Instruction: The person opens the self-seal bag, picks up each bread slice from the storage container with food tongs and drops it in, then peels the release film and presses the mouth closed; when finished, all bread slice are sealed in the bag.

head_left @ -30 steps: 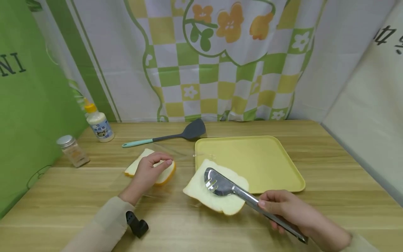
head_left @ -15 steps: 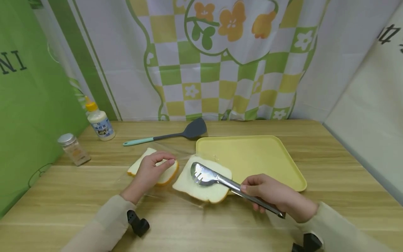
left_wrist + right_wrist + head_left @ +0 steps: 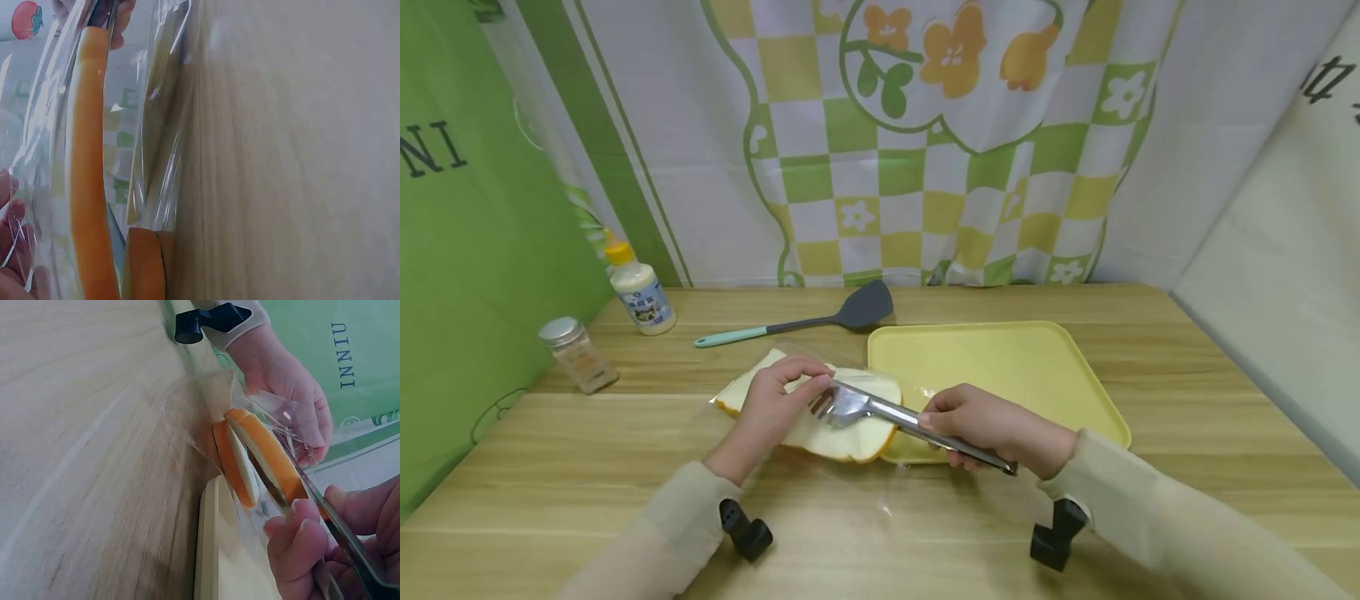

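Note:
My right hand (image 3: 992, 423) grips metal serving tongs (image 3: 891, 410), whose ends clamp a slice of white bread (image 3: 850, 440). That slice, with its orange-brown crust (image 3: 87, 162), is held above the table, over other bread (image 3: 145, 262) lying lower down. Thin clear plastic (image 3: 200, 397), which looks like a bag, surrounds the bread. With thumb and fingers, my left hand (image 3: 772, 408) pinches the plastic's upper edge, close to the tong tips. How far the held slice lies inside the bag is hard to tell.
A yellow tray (image 3: 1022, 375) lies just right of the bread. Behind is a spatula (image 3: 861, 308) with a mint handle. On the left stand a yellow-capped bottle (image 3: 646, 296) and a silver-lidded jar (image 3: 580, 358). A patterned curtain (image 3: 947, 192) closes off the back.
My right hand has moved left with the tongs and bread slice, away from over the tray's edge to the bag by my left hand. The left hand keeps its pinch, shifting slightly right.

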`<state>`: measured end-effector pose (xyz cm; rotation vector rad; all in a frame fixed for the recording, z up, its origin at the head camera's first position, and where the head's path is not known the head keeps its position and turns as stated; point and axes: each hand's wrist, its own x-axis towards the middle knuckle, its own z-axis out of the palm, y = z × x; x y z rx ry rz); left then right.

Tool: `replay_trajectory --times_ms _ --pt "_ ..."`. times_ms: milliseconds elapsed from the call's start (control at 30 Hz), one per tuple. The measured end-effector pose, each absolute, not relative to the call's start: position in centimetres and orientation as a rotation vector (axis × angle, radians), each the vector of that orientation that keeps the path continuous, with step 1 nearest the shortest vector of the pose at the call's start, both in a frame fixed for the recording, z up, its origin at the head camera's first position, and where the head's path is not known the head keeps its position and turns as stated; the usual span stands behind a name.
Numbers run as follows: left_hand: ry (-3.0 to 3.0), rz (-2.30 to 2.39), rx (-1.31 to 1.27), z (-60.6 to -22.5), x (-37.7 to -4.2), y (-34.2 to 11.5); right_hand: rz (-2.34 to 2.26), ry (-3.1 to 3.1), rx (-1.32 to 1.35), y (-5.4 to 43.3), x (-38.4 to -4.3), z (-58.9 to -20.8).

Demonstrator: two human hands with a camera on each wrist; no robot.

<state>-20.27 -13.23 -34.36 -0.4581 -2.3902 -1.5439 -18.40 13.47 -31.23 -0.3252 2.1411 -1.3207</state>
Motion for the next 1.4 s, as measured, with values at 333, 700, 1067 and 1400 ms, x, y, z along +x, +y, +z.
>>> replay_trajectory --times_ms 333,700,1067,1400 --pt "-2.414 -1.505 -0.419 -33.9 -19.9 -13.6 -1.325 2.116 -0.277 13.2 -19.4 -31.2" --pt "-2.403 -1.655 -0.424 -33.6 -19.8 -11.8 -1.401 2.068 -0.298 11.6 -19.7 -31.9" --pt "-2.348 -1.542 -0.453 -33.4 -19.6 -10.1 -1.369 2.09 -0.296 8.8 -20.5 -32.3" --pt "-2.359 -1.598 -0.414 -33.9 -19.6 -10.4 -1.329 2.129 -0.31 7.2 -20.7 -32.5"
